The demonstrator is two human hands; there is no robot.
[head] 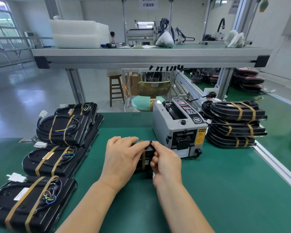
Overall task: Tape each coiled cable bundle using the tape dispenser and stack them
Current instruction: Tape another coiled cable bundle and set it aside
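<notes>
Green counter [225,190]: left hand [123,157] fingers press on a cable bundle [148,153], right hand [166,163] fingers pinch its edge; one tape band [143,158] on, apparently one due. Taped stacks [62,130] flank the fingers, tape dispenser [178,130] just beyond.

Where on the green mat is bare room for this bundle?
Widest bare green mat lies right of the right hand, in front of the grey box-shaped tape dispenser and the stack of black taped cable bundles. Crowded: the left row of taped bundles.

Cable bundle [149,151] mostly hidden beneath left hand [123,158] and right hand [166,163]; overhead sign [148,4] cropped at top.
</notes>
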